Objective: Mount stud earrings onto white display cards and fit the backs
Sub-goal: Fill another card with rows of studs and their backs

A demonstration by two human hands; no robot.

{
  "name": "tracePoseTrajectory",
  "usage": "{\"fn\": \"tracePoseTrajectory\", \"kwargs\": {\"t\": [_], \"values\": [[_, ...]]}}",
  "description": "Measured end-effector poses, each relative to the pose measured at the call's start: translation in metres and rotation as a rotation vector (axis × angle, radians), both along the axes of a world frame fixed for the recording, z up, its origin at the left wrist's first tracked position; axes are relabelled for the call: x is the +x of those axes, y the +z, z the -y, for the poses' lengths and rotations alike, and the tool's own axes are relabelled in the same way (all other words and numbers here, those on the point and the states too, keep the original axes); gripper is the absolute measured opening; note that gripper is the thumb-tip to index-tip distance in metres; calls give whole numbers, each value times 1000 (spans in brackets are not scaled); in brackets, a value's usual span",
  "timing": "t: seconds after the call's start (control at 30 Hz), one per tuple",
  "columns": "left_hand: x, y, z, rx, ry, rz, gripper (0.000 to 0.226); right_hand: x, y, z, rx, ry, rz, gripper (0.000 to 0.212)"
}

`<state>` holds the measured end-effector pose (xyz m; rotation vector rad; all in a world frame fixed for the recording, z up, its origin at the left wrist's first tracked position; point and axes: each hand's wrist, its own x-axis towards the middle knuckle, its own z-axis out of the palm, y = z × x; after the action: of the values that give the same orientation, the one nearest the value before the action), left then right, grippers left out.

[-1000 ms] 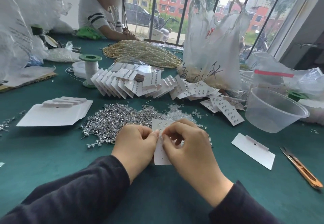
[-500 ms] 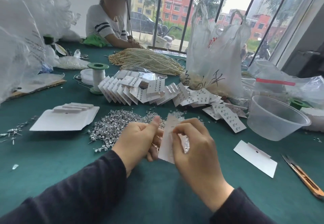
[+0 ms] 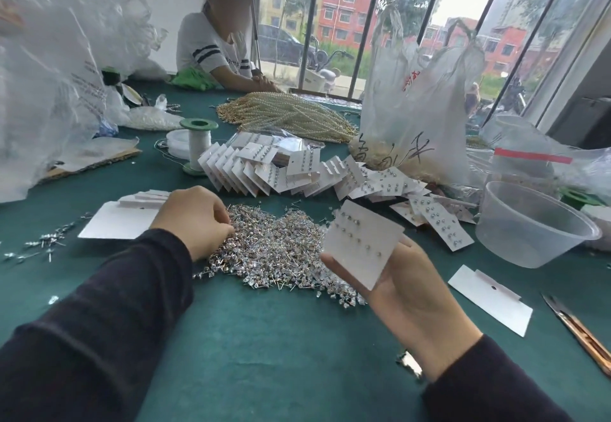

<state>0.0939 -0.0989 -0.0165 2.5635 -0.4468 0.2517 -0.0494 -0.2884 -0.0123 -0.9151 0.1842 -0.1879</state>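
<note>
Card (image 3: 360,246) pinched in right hand (image 3: 406,296), raised beside stud pile (image 3: 281,249); left hand (image 3: 195,220) apart, curled into pile, grasp can't be told tbh.

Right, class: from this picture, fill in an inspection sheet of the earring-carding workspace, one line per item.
Surface: green tabletop.
Job's things: heap of silver stud earrings; white display card carrying studs; fanned row of finished cards; stack of blank white cards.
Clutter: clear plastic tub; green-capped thread spool; pearl bead strands; translucent plastic bag; orange-handled snips.
Hands: left hand, fingers curled into the heap, catch hidden; right hand holds the card.
Cables: nothing seen.
Surroundings: second person seated opposite; barred window.
</note>
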Motion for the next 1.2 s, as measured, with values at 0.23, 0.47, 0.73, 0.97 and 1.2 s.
{"fn": "tracePoseTrajectory", "kwargs": {"t": [0.23,0.47,0.73,0.97,1.2], "values": [[4,0,0,-31,36,25,12,1,-2,0,152,155,-38,34],[4,-9,8,49,-39,10,7,0,-4,-2,169,226,-33,29],[2,-2,5,-151,-8,117,7,1,-5,0,195,237,-32,28],[-21,7,18,-412,-250,17,6,1,-3,-3,240,260,-43,31],[-58,12,37,-934,-520,-596,20,2,-1,-4,236,323,-28,42]]}}
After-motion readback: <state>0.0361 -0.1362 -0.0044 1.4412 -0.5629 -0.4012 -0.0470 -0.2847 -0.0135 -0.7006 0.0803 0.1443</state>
